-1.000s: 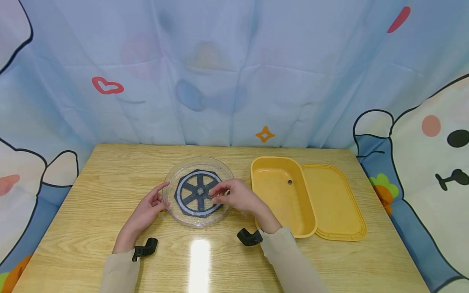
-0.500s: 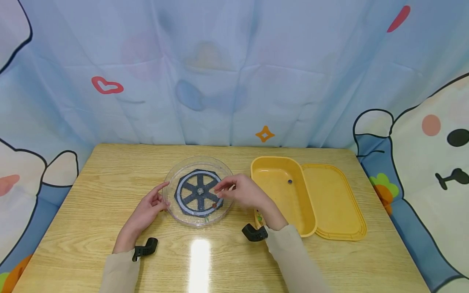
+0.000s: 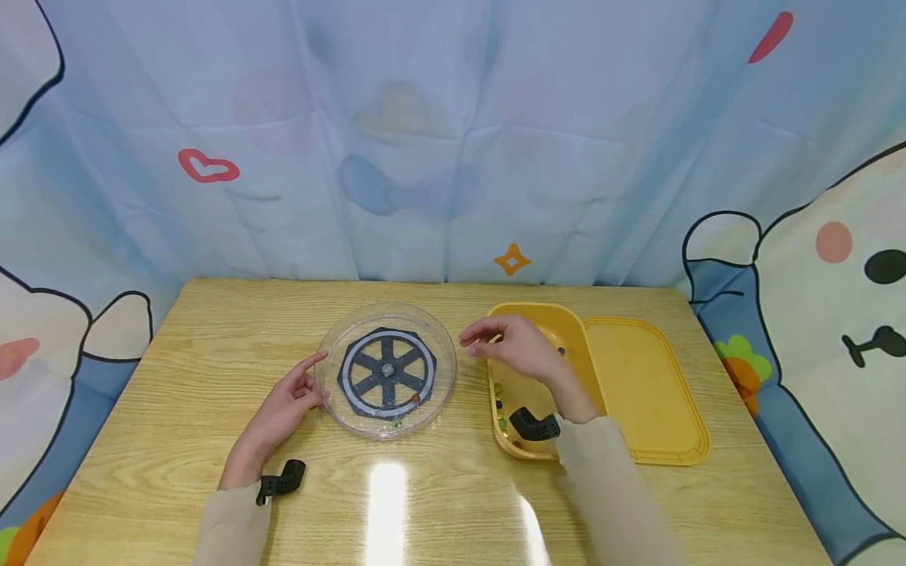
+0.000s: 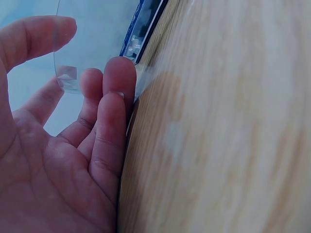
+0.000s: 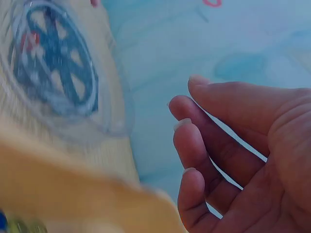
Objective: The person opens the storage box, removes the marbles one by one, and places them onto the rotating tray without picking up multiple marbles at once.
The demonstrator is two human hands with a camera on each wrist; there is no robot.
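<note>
A round clear dish (image 3: 446, 377) stands on the table, with a dark blue spoked wheel shape (image 3: 388, 385) and white ring showing in it. My left hand (image 3: 285, 409) holds the dish's left side, fingertips at its wall. A red marble (image 3: 415, 398) and a greenish one (image 3: 397, 423) show toward the dish's front. Above the left rim of the yellow box (image 3: 504, 450) hovers my right hand (image 3: 517, 346), loosely curled with nothing between its fingers in the right wrist view. Several marbles (image 3: 502, 422) lie along the box's left wall; a dark blue marble (image 3: 561, 351) lies farther back.
A flat yellow lid (image 3: 651, 393) lies against the box's right side. The wooden table (image 3: 233, 330) ends at a blue printed curtain (image 3: 425, 196) behind and at both sides. Each wrist wears a black camera mount (image 3: 534, 425).
My right hand has moved right from over the dish to the box's left rim. A red marble now shows in the dish where that hand was. The left hand has stayed put.
</note>
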